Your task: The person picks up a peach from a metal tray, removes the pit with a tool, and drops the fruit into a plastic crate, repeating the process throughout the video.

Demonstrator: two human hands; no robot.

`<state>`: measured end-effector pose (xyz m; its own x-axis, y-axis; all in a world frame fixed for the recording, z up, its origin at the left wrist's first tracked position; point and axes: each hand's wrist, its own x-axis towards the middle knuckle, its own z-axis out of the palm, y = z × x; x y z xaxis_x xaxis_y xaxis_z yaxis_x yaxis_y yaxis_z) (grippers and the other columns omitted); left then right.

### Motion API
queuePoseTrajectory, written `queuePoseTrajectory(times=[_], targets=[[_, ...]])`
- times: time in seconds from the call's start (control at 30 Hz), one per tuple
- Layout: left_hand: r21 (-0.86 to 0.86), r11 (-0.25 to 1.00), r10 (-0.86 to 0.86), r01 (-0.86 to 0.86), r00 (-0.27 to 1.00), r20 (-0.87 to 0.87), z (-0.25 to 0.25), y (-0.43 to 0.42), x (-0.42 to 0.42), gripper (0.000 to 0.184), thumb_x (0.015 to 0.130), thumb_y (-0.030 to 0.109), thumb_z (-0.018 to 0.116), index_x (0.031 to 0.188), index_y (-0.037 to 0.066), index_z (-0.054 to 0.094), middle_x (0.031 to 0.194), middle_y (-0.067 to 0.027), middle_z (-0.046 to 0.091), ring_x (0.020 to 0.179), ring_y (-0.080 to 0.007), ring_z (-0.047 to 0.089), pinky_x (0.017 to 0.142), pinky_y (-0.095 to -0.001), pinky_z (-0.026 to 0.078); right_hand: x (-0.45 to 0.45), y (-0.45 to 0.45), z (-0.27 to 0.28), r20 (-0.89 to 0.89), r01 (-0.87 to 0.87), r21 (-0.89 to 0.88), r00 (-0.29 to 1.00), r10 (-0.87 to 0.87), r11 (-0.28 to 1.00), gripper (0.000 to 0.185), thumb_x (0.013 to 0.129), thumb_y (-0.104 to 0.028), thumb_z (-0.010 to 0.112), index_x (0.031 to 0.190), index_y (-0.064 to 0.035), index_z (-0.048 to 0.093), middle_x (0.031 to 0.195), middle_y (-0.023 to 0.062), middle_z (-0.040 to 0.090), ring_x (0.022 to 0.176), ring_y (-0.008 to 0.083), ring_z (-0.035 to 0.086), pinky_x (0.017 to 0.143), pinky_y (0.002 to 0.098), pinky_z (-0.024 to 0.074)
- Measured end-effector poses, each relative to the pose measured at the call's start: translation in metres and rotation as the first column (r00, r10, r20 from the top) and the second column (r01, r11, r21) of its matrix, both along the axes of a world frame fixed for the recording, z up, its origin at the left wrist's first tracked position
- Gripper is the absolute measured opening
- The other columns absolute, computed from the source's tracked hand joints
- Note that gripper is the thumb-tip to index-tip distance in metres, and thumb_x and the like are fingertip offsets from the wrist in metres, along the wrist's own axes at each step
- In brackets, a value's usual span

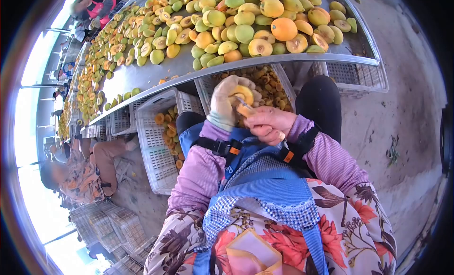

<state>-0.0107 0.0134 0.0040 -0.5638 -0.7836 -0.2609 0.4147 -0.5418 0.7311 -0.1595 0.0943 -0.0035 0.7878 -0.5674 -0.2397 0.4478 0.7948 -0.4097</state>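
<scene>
my gloved left hand point(227, 100) curls its fingers around a yellow fruit piece point(242, 93), holding it above a crate of fruit pieces point(282, 76). my bare right hand point(270, 123) has its fingers closed on a small knife point(245, 108), whose blade meets the fruit. just beyond, a metal table point(124, 80) bears many halved green and orange fruits point(244, 33). a white crate point(156, 154) of orange pieces stands to my left.

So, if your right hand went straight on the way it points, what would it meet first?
Most likely the cut fruit in the gloved left hand; the right hand's small tool seems to touch it, though exact depth is hard to judge.
</scene>
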Motion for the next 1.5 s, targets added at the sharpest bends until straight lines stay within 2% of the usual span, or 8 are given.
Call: queuePoseTrajectory(times=[0.2, 0.27, 0.33, 0.37, 0.43, 1.03, 1.17, 1.5], targets=[[0.129, 0.945, 0.301, -0.299, 0.954, 0.003, 0.003, -0.012, 0.008, 0.029, 0.089, 0.032, 0.052, 0.093, 0.004, 0.057, 0.085, -0.0121, 0.062, 0.073, -0.0299, 0.064, 0.063, -0.0429, 0.056, -0.004, 0.001, -0.005, 0.137, 0.021, -0.034, 0.990, -0.016, 0.999, 0.024, 0.090, -0.031, 0.053, 0.087, -0.0080, 0.046, 0.054, -0.0008, 0.042, 0.040, 0.0097, 0.040, 0.035, 0.0252, 0.0317], [-0.049, 0.842, 0.536, -0.538, 0.823, 0.187, 0.011, -0.024, 0.051, 0.019, 0.086, 0.021, 0.059, 0.092, 0.003, 0.061, 0.083, -0.0083, 0.064, 0.071, -0.0225, 0.063, 0.059, -0.0317, 0.053, 0.006, 0.006, -0.041, -0.556, -0.026, -0.614, 0.724, -0.408, 0.789, 0.029, 0.087, -0.031, 0.056, 0.091, -0.0037, 0.047, 0.064, 0.0093, 0.052, 0.054, 0.0225, 0.052, 0.049, 0.0332, 0.0418], [-0.709, 0.693, 0.697, -0.132, 0.377, 0.610, 0.000, -0.052, 0.117, 0.025, 0.084, 0.026, 0.059, 0.092, 0.003, 0.065, 0.083, -0.0095, 0.065, 0.073, -0.0275, 0.064, 0.063, -0.0317, 0.051, 0.010, 0.012, -0.022, -0.823, -0.341, -0.565, 0.177, -0.539, 0.751, 0.037, 0.082, -0.029, 0.060, 0.097, 0.0027, 0.048, 0.087, 0.0260, 0.060, 0.087, 0.0422, 0.057, 0.077, 0.0439, 0.0445], [-0.641, 0.720, 0.686, 0.266, -0.134, 0.715, 0.014, -0.059, 0.139, 0.034, 0.079, 0.036, 0.061, 0.100, 0.009, 0.066, 0.089, -0.0132, 0.065, 0.079, -0.0345, 0.063, 0.074, -0.0376, 0.050, 0.012, 0.013, -0.034, -0.762, -0.272, -0.648, 0.254, -0.596, 0.712, 0.034, 0.082, -0.027, 0.059, 0.095, 0.0021, 0.048, 0.085, 0.0259, 0.060, 0.085, 0.0443, 0.056, 0.075, 0.0468, 0.0442], [-0.520, 0.759, 0.648, 0.392, -0.389, 0.655, 0.019, -0.084, 0.162, 0.043, 0.077, 0.045, 0.058, 0.104, 0.012, 0.065, 0.100, -0.0187, 0.062, 0.098, -0.0358, 0.057, 0.088, -0.0419, 0.043, 0.018, 0.009, -0.024, -0.742, -0.223, -0.669, 0.253, -0.621, 0.709, 0.032, 0.082, -0.026, 0.059, 0.093, 0.0022, 0.047, 0.083, 0.0268, 0.059, 0.083, 0.0445, 0.056, 0.072, 0.0472, 0.0437], [-0.348, 0.791, 0.518, 0.503, -0.250, 0.818, -0.040, -0.290, 0.112, 0.051, 0.073, 0.038, 0.067, 0.110, 0.005, 0.055, 0.095, -0.0170, 0.064, 0.087, -0.0322, 0.062, 0.075, -0.0380, 0.050, 0.030, -0.024, -0.028, -0.639, 0.009, -0.689, 0.466, -0.612, 0.725, 0.023, 0.087, -0.018, 0.057, 0.095, -0.0009, 0.045, 0.063, 0.0109, 0.052, 0.049, 0.0236, 0.052, 0.046, 0.0325, 0.0408], [-0.047, 0.962, 0.269, -0.269, 0.905, 0.331, -0.022, -0.222, 0.105, 0.038, 0.086, 0.036, 0.045, 0.106, 0.006, 0.056, 0.087, -0.0115, 0.063, 0.067, -0.0265, 0.059, 0.052, -0.0346, 0.047, 0.028, -0.024, -0.007, -0.588, 0.232, -0.423, 0.666, -0.460, 0.876, 0.019, 0.091, -0.021, 0.052, 0.096, -0.0041, 0.044, 0.059, -0.0005, 0.046, 0.038, 0.0047, 0.041, 0.033, 0.0204, 0.0320], [-0.155, 0.957, 0.254, -0.245, 0.966, 0.042, 0.001, -0.018, -0.008, 0.029, 0.095, 0.025, 0.036, 0.095, 0.006, 0.057, 0.085, -0.0045, 0.059, 0.075, -0.0155, 0.057, 0.068, -0.0282, 0.048, 0.028, -0.015, -0.004, -0.436, 0.081, -0.878, 0.271, -0.858, 0.472, 0.027, 0.087, -0.021, 0.056, 0.088, 0.0012, 0.041, 0.068, 0.0247, 0.054, 0.069, 0.0448, 0.054, 0.060, 0.0458, 0.0417]])
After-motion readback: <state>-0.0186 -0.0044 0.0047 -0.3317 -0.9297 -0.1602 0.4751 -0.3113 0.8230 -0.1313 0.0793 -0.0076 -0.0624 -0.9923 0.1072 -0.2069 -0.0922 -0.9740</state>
